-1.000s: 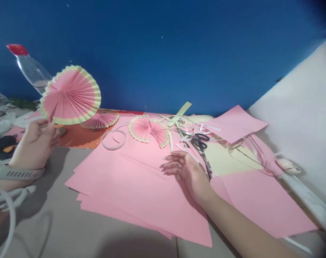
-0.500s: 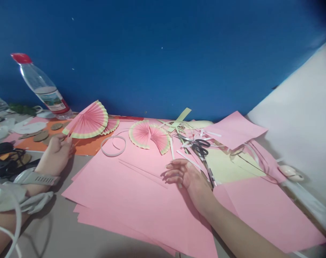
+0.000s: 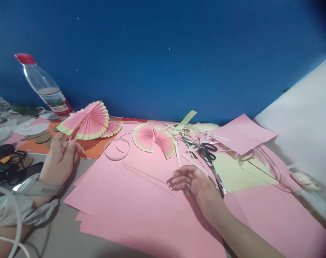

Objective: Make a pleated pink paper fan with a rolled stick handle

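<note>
My left hand point(image 3: 59, 159) pinches the base of a pleated pink paper fan with a pale yellow rim point(image 3: 89, 120), holding it low over the orange sheet point(image 3: 91, 150). My right hand point(image 3: 192, 181) rests flat on the stack of pink paper sheets point(image 3: 141, 193), fingers loosely spread and holding nothing. Just to its right lie black-handled scissors point(image 3: 209, 154). Another pleated fan point(image 3: 153, 138) lies on the pink paper behind my right hand, and a third one point(image 3: 113, 128) sits behind the held fan.
A clear bottle with a red cap point(image 3: 43, 86) leans against the blue wall at the left. A white paper ring point(image 3: 116, 148), paper strips point(image 3: 184, 122), cream sheets point(image 3: 232, 166) and a loose pink sheet point(image 3: 243, 134) litter the table. Black cables point(image 3: 7, 163) lie at the left edge.
My left hand has lowered the fan from raised and fully spread to partly folded just above the orange sheet. My right hand has stayed on the pink paper.
</note>
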{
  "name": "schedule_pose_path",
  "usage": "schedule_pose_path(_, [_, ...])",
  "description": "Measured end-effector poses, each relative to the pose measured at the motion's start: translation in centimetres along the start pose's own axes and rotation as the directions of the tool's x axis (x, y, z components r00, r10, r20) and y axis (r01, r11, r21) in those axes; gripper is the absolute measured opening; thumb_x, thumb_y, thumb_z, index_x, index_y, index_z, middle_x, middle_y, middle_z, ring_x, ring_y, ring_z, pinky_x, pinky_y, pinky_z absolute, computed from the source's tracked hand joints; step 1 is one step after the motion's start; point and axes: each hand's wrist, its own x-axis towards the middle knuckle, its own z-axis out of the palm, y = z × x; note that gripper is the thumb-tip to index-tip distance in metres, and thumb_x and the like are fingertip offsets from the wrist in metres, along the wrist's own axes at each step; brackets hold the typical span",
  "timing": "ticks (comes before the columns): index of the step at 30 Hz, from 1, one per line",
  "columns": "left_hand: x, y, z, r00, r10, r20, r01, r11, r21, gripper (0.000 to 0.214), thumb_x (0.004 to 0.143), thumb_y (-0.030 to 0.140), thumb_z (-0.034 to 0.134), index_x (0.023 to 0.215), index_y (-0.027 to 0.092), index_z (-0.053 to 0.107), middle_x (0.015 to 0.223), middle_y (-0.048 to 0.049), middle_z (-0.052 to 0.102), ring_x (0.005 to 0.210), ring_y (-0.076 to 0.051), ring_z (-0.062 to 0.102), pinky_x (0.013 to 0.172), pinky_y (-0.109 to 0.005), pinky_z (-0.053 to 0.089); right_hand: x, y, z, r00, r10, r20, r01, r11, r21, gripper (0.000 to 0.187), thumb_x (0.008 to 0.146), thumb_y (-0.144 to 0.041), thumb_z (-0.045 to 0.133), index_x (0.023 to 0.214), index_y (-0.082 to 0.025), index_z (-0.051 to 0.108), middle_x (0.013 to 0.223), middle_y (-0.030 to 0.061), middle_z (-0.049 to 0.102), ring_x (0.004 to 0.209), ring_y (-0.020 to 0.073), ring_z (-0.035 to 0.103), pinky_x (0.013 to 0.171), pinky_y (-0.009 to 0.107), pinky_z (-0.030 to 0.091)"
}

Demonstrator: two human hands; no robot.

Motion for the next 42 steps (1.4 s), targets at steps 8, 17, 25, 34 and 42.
schedule_pose_path(8, [-0.3,0.6,0.6,0.99,-0.139,-0.029,0.126,0.955,-0.268,0.043,0.078,0.056,0.058,0.097,0.024,0.038,0.081,-0.0038,0.064,0.074,-0.019,0.067,0.065,-0.032,0.057,0.1,-0.1,0.1,1.0,0.001,-0.006,-0.001,1.0,-0.019,0.033,0.091,-0.047,0.043,0.096,-0.018,0.059,0.095,0.0082,0.067,0.082,0.0225,0.069,0.071,0.036,0.054])
schedule_pose_path(17, [0.1,0.7,-0.1,0.989,-0.145,-0.023,0.147,0.968,0.204,0.042,0.078,0.05,0.053,0.104,0.018,0.046,0.118,-0.0176,0.06,0.117,-0.034,0.054,0.101,-0.056,0.038,0.0,-0.4,0.5,1.0,0.002,-0.022,-0.003,0.998,-0.059,0.034,0.089,-0.05,0.045,0.095,-0.019,0.058,0.094,0.0078,0.066,0.081,0.0222,0.068,0.072,0.036,0.053])
schedule_pose_path(25, [1.3,1.0,-3.1,0.995,-0.064,0.076,-0.006,0.725,0.688,0.05,0.076,0.055,0.049,0.108,0.016,0.056,0.111,-0.0147,0.064,0.106,-0.034,0.059,0.091,-0.045,0.043,0.0,-0.2,0.3,0.999,-0.014,0.048,0.018,0.996,-0.085,0.037,0.09,-0.052,0.044,0.093,-0.018,0.059,0.085,0.0073,0.067,0.074,0.0199,0.067,0.066,0.033,0.051])
schedule_pose_path(34, [1.9,0.8,-4.0,0.947,-0.23,0.225,-0.07,0.535,0.842,0.035,0.086,0.051,0.036,0.08,0.024,0.057,0.072,-0.0052,0.061,0.067,-0.026,0.059,0.056,-0.029,0.035,-1.3,-0.4,1.6,0.995,-0.1,0.014,0.098,0.919,-0.382,0.02,0.095,-0.038,0.041,0.096,-0.023,0.054,0.078,0.0012,0.059,0.075,0.0156,0.061,0.07,0.03,0.047])
schedule_pose_path(42, [1.4,2.8,-3.7,0.93,-0.28,0.239,-0.024,0.601,0.799,0.035,0.088,0.047,0.034,0.066,0.024,0.048,0.061,-0.0025,0.055,0.057,-0.022,0.053,0.052,-0.027,0.031,1.1,-4.3,10.0,0.929,0.168,0.329,0.259,0.341,-0.904,0.024,0.091,-0.04,0.044,0.085,-0.021,0.058,0.08,0.0034,0.066,0.069,0.0173,0.058,0.056,0.027,0.037])
